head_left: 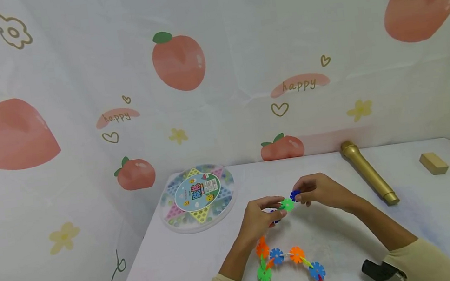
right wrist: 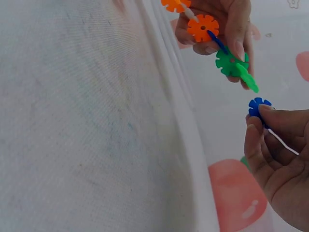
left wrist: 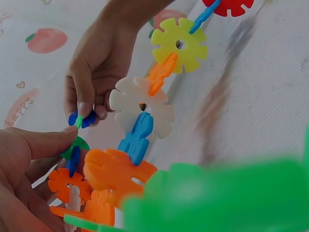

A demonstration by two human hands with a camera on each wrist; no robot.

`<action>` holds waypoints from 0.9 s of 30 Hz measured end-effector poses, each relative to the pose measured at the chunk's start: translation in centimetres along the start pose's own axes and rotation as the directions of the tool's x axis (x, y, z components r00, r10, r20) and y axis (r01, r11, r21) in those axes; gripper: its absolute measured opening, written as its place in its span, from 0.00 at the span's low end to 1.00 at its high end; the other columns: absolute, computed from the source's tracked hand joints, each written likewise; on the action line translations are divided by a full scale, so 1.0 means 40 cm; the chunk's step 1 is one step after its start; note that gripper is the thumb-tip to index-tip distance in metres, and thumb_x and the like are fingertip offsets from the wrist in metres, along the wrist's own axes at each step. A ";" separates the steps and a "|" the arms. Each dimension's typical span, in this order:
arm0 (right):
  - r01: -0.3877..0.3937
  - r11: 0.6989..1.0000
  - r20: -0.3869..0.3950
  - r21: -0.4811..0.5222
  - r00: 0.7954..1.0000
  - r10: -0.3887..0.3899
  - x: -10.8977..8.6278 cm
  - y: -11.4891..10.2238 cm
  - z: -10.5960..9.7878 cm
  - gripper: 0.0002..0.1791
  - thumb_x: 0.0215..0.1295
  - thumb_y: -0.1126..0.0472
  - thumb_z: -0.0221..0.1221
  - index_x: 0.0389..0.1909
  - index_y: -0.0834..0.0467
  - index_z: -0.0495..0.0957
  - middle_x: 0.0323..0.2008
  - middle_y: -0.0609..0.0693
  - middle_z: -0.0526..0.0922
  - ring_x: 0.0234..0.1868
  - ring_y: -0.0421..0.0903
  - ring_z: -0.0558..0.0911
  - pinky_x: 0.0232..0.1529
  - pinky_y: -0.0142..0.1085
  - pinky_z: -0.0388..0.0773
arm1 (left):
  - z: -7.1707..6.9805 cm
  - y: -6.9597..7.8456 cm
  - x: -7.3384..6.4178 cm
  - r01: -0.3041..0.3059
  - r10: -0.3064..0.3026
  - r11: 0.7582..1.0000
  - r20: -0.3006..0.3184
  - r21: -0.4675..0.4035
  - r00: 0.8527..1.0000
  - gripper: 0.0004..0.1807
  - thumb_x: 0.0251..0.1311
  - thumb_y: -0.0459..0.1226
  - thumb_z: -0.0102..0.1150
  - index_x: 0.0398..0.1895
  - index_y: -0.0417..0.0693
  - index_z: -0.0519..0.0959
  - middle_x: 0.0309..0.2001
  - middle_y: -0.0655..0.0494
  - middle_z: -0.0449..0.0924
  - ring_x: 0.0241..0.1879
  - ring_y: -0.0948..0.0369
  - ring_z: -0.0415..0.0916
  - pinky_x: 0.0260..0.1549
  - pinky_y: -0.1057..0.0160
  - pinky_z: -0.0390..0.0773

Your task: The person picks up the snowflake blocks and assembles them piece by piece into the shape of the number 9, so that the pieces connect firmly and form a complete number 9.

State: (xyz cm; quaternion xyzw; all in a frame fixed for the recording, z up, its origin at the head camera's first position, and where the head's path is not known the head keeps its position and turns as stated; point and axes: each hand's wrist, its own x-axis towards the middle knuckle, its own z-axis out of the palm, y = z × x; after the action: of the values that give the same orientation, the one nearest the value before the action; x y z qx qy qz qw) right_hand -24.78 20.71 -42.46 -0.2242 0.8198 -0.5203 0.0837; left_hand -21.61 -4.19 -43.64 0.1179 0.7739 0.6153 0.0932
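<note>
My left hand (head_left: 257,221) pinches the end of a chain of notched plastic snowflake discs, by a dark green disc (right wrist: 223,63). A light green disc (right wrist: 247,77) is slotted into that one and points toward my right hand (head_left: 324,191). Between thumb and fingertips, the right hand holds a single blue disc (right wrist: 256,105), with a small gap to the light green one in the right wrist view. Behind the left fingers the chain runs on through an orange disc (right wrist: 203,28). White (left wrist: 140,106) and yellow (left wrist: 178,46) discs hang further along it in the left wrist view.
The chain curves over the white table (head_left: 158,280) near the front, with a blue disc (head_left: 318,270) among its links. A round game board (head_left: 170,224) lies at the back left. A gold microphone (head_left: 370,172) and a pale yellow block (head_left: 434,163) lie at the right.
</note>
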 end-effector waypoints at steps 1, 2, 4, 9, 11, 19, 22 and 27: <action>0.000 1.000 -0.002 -0.001 1.000 0.000 -0.003 0.001 -0.002 0.10 0.72 0.60 0.67 0.46 0.63 0.85 0.41 0.63 0.87 0.40 0.61 0.86 0.41 0.37 0.88 | 0.000 0.000 0.000 0.000 0.000 1.000 -0.001 0.001 1.000 0.14 0.65 0.37 0.74 0.53 0.54 0.90 0.46 0.57 0.87 0.39 0.62 0.83 0.41 0.59 0.88; 0.003 1.000 -0.003 0.001 1.000 -0.003 -0.005 0.000 -0.004 0.10 0.72 0.60 0.66 0.46 0.63 0.85 0.41 0.64 0.87 0.40 0.61 0.86 0.41 0.37 0.88 | 0.001 0.000 0.000 0.000 0.000 1.000 -0.002 0.001 1.000 0.14 0.65 0.37 0.74 0.53 0.54 0.90 0.46 0.57 0.87 0.39 0.62 0.83 0.41 0.59 0.88; 0.001 1.000 -0.004 0.003 1.000 -0.001 -0.010 0.001 -0.007 0.10 0.72 0.60 0.66 0.46 0.62 0.85 0.41 0.64 0.87 0.40 0.60 0.86 0.42 0.37 0.88 | 0.001 0.000 0.000 -0.003 0.003 1.000 -0.003 0.004 1.000 0.14 0.65 0.37 0.74 0.53 0.55 0.90 0.46 0.57 0.87 0.39 0.62 0.83 0.41 0.59 0.88; 0.012 1.000 0.011 0.018 1.000 -0.012 -0.017 0.002 -0.010 0.09 0.73 0.60 0.66 0.47 0.60 0.86 0.42 0.66 0.87 0.42 0.64 0.85 0.42 0.38 0.87 | 0.000 -0.002 -0.001 -0.007 0.007 1.000 0.002 0.005 1.000 0.14 0.65 0.38 0.74 0.53 0.55 0.90 0.45 0.56 0.87 0.37 0.62 0.84 0.40 0.61 0.87; 0.023 0.999 0.019 0.027 1.000 -0.024 -0.019 0.002 -0.010 0.08 0.73 0.60 0.66 0.47 0.60 0.87 0.43 0.67 0.86 0.42 0.65 0.85 0.43 0.38 0.87 | 0.000 -0.003 0.000 -0.007 0.007 1.000 0.004 0.003 1.000 0.14 0.65 0.38 0.74 0.53 0.55 0.90 0.45 0.57 0.87 0.37 0.62 0.84 0.40 0.61 0.87; 0.055 0.998 0.030 0.034 0.998 -0.056 -0.024 -0.002 -0.012 0.07 0.72 0.61 0.67 0.45 0.59 0.89 0.43 0.69 0.86 0.38 0.51 0.85 0.45 0.41 0.87 | 0.000 -0.003 -0.001 0.000 0.000 1.000 0.011 -0.029 1.000 0.15 0.64 0.34 0.74 0.54 0.53 0.90 0.46 0.56 0.88 0.39 0.61 0.88 0.44 0.60 0.88; 0.054 0.998 0.028 0.025 0.998 -0.054 -0.026 -0.003 -0.012 0.07 0.72 0.61 0.67 0.45 0.59 0.89 0.42 0.69 0.86 0.38 0.48 0.85 0.45 0.38 0.87 | 0.001 -0.001 -0.002 0.007 -0.007 0.999 0.010 -0.044 1.000 0.15 0.64 0.34 0.74 0.53 0.52 0.91 0.45 0.56 0.88 0.37 0.59 0.90 0.43 0.61 0.88; 0.058 0.998 0.020 0.013 0.998 -0.059 -0.026 -0.004 -0.012 0.07 0.72 0.62 0.67 0.45 0.59 0.90 0.42 0.68 0.88 0.38 0.48 0.86 0.45 0.37 0.87 | 0.004 0.003 -0.004 0.006 -0.006 0.999 0.001 -0.049 1.000 0.14 0.64 0.34 0.74 0.52 0.51 0.91 0.42 0.56 0.89 0.35 0.59 0.90 0.41 0.61 0.89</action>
State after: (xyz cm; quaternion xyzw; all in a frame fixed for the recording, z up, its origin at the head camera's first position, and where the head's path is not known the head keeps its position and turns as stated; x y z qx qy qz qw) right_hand -23.98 21.54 -42.21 -0.2528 0.8089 -0.5251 0.0781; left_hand -21.42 -4.06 -43.58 0.1136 0.7590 0.6335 0.0981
